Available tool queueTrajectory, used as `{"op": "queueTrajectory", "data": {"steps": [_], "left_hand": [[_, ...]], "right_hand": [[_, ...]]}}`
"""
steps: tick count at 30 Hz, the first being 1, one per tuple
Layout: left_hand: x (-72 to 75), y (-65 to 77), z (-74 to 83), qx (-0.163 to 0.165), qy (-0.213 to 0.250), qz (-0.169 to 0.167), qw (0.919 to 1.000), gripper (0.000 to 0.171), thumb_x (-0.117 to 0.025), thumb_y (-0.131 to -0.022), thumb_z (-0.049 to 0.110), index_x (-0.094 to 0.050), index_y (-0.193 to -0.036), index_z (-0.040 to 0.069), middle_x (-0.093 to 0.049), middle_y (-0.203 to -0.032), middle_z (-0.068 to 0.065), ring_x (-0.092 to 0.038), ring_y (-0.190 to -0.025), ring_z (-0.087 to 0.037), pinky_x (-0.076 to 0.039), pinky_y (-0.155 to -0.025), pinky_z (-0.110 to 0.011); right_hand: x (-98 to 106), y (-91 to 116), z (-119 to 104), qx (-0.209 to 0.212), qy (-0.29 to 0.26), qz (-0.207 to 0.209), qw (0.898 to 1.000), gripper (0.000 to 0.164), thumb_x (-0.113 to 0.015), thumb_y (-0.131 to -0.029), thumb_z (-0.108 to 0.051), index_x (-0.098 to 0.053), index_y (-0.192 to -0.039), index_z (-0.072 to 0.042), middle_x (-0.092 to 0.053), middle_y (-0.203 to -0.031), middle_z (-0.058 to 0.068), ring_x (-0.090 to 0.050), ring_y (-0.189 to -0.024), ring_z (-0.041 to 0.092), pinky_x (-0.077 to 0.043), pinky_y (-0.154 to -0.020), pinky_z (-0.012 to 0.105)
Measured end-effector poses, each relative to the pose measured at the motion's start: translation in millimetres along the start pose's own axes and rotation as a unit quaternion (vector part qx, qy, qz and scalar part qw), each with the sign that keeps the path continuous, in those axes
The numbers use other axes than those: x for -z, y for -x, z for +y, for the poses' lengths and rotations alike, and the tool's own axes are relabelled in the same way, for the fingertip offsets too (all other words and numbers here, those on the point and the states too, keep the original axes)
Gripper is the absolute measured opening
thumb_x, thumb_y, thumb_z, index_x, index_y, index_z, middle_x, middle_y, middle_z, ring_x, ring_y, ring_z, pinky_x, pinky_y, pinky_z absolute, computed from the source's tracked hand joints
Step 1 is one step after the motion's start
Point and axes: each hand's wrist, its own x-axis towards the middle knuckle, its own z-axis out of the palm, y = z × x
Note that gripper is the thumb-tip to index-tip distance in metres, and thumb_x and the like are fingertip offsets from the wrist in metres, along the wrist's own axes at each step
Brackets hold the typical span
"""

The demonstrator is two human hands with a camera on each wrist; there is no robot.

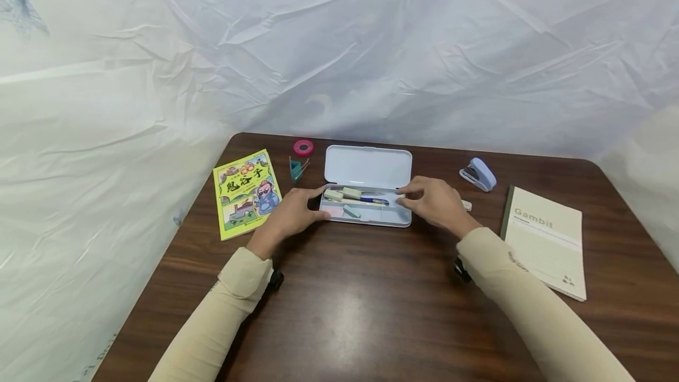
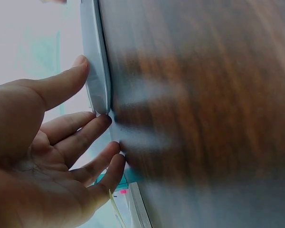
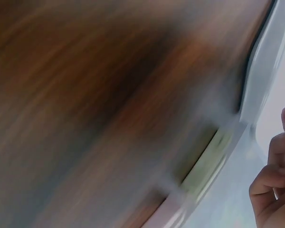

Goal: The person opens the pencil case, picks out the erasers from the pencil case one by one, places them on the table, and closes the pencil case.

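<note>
A pale blue pencil case [image 1: 395,217] lies with its lid [image 1: 368,167] raised at the back. Inside it are pale erasers [image 1: 334,195], a blue pen [image 1: 373,200] and a small green stick-like piece [image 1: 351,211]. At the case's left end my left hand [image 1: 294,212] grips the corner, thumb at the front and fingers at the far side. In the left wrist view, that thumb presses the case wall [image 2: 99,71]. Over the right end, my right hand [image 1: 437,200] reaches in with bent fingers; whether the fingertips pinch anything is hidden.
A yellow book [image 1: 246,193] lies left, with a pink tape roll [image 1: 303,147] and a teal holder [image 1: 296,171] nearby. Right are a lavender stapler [image 1: 480,174], a notebook [image 1: 546,240] and a small white item [image 1: 467,206]. A fabric sheet [image 1: 339,63] hangs behind the table.
</note>
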Motion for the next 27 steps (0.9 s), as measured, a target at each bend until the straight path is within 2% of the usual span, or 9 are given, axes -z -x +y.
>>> {"op": "queueTrajectory", "data": {"steps": [5, 9, 12, 16, 21, 23, 27], "left_hand": [[-1.0, -0.6, 1.2, 0.005, 0.005, -0.002, 1.0, 0.08, -0.086, -0.103, 0.049, -0.052, -0.173, 0.033, -0.054, -0.178, -0.012, -0.043, -0.171, -0.034, -0.044, -0.136, -0.059], [0.0, 1.9, 4.7, 0.014, 0.007, -0.001, 0.9999, 0.08, -0.087, -0.103, 0.049, -0.052, -0.172, 0.032, -0.055, -0.177, -0.013, -0.044, -0.17, -0.034, -0.043, -0.137, -0.059], [0.7, 2.0, 4.7, 0.018, 0.005, 0.002, 0.9998, 0.08, -0.087, -0.102, 0.05, -0.052, -0.172, 0.033, -0.057, -0.176, -0.012, -0.045, -0.169, -0.034, -0.042, -0.137, -0.059], [0.2, 1.3, 4.4, 0.018, 0.005, -0.001, 0.9998, 0.08, -0.087, -0.102, 0.05, -0.052, -0.172, 0.033, -0.059, -0.174, -0.01, -0.046, -0.168, -0.034, -0.042, -0.138, -0.058], [-0.3, 0.4, 3.1, 0.017, 0.007, -0.004, 0.9998, 0.079, -0.086, -0.103, 0.05, -0.052, -0.172, 0.033, -0.06, -0.173, -0.01, -0.048, -0.167, -0.034, -0.042, -0.137, -0.059], [-0.4, 0.3, 2.8, 0.017, 0.006, -0.004, 0.9998, 0.079, -0.086, -0.103, 0.05, -0.052, -0.172, 0.033, -0.06, -0.173, -0.009, -0.048, -0.166, -0.034, -0.043, -0.137, -0.059], [-0.6, -0.3, 1.8, 0.018, 0.005, -0.005, 0.9998, 0.079, -0.086, -0.103, 0.05, -0.052, -0.172, 0.033, -0.061, -0.172, -0.008, -0.049, -0.164, -0.034, -0.044, -0.136, -0.059]], "right_hand": [[-18, -15, -15, 0.001, -0.025, -0.012, 1.0, 0.027, -0.084, -0.106, -0.032, -0.089, -0.129, -0.019, -0.082, -0.118, 0.006, -0.071, -0.09, 0.022, -0.054, -0.072, 0.039], [-32, -24, -27, -0.003, -0.034, -0.016, 0.999, 0.028, -0.085, -0.105, -0.034, -0.089, -0.13, -0.02, -0.084, -0.124, 0.005, -0.077, -0.103, 0.027, -0.062, -0.087, 0.053], [-37, -30, -38, -0.009, -0.03, -0.018, 0.999, 0.031, -0.086, -0.104, -0.035, -0.088, -0.131, -0.021, -0.084, -0.134, 0.007, -0.079, -0.117, 0.034, -0.063, -0.097, 0.061], [-43, -37, -48, -0.016, -0.019, -0.023, 0.999, 0.034, -0.087, -0.103, -0.039, -0.088, -0.133, -0.023, -0.082, -0.142, 0.009, -0.08, -0.119, 0.035, -0.065, -0.09, 0.059], [-65, -56, -35, -0.012, -0.001, -0.021, 1.0, 0.035, -0.088, -0.1, -0.047, -0.089, -0.13, -0.03, -0.084, -0.137, 0.004, -0.082, -0.103, 0.029, -0.063, -0.073, 0.049], [-75, -64, -27, -0.01, 0.005, -0.016, 1.0, 0.034, -0.089, -0.099, -0.051, -0.089, -0.128, -0.033, -0.085, -0.134, -0.001, -0.082, -0.104, 0.026, -0.063, -0.073, 0.048], [-87, -73, -23, -0.014, 0.016, -0.003, 1.0, 0.03, -0.09, -0.098, -0.05, -0.091, -0.124, -0.036, -0.085, -0.133, -0.006, -0.083, -0.115, 0.025, -0.066, -0.084, 0.052]]}}
